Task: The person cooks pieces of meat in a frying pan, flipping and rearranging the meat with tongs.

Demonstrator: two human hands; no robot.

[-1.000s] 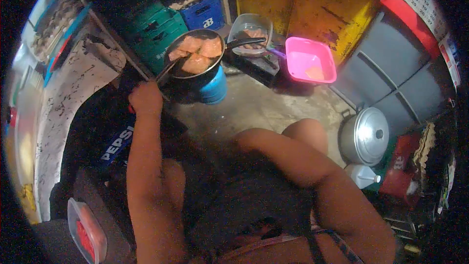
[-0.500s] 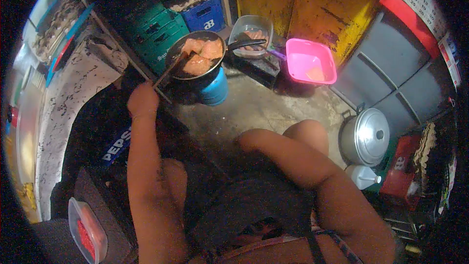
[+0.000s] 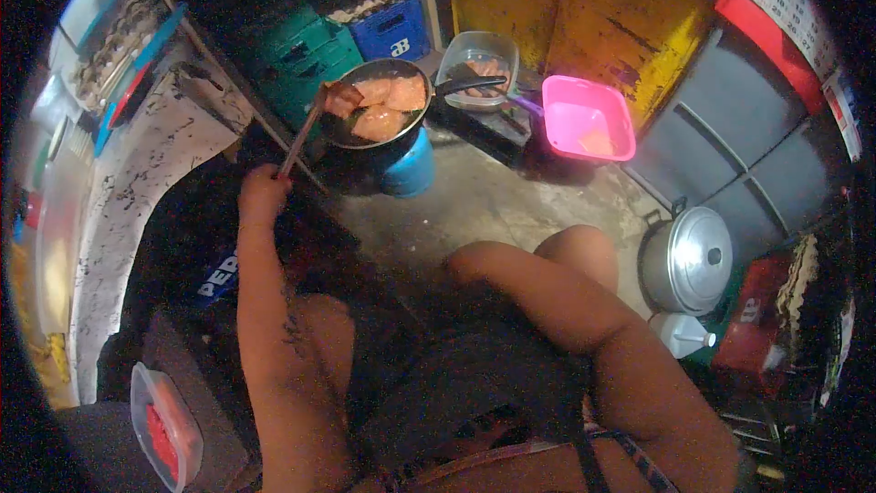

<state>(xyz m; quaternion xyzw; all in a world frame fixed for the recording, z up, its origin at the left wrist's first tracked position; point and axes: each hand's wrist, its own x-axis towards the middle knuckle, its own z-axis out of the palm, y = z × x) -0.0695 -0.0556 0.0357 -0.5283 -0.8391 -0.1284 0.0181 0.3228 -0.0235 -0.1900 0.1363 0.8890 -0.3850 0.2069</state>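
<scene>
My left hand point(image 3: 264, 192) is closed round a long, thin wooden cooking utensil point(image 3: 299, 139); whether it is tongs or a spatula I cannot make out. Its far end meets a browned piece of meat point(image 3: 343, 99) at the left rim of a black frying pan point(image 3: 422, 119). More pinkish-orange meat slices point(image 3: 381, 121) lie in the pan, which sits above a blue gas cylinder point(image 3: 407, 169). My right forearm lies bent across my lap near my knee point(image 3: 579, 246); my right hand point(image 3: 465, 265) hangs in shadow with its fingers hidden.
Behind the pan's handle stands a clear tub point(image 3: 444, 69) with raw meat, beside a pink basin point(image 3: 552, 146). A lidded pot point(image 3: 686, 260) and a white jug point(image 3: 677, 333) are at right. Green point(image 3: 306, 59) and blue crates point(image 3: 388, 32) stand behind; a plastic container point(image 3: 193, 456) sits lower left.
The utensil's end has lifted and turned one meat slice, so a browned side now shows at the pan's left rim. The whole view has shifted slightly; my right arm keeps its pose.
</scene>
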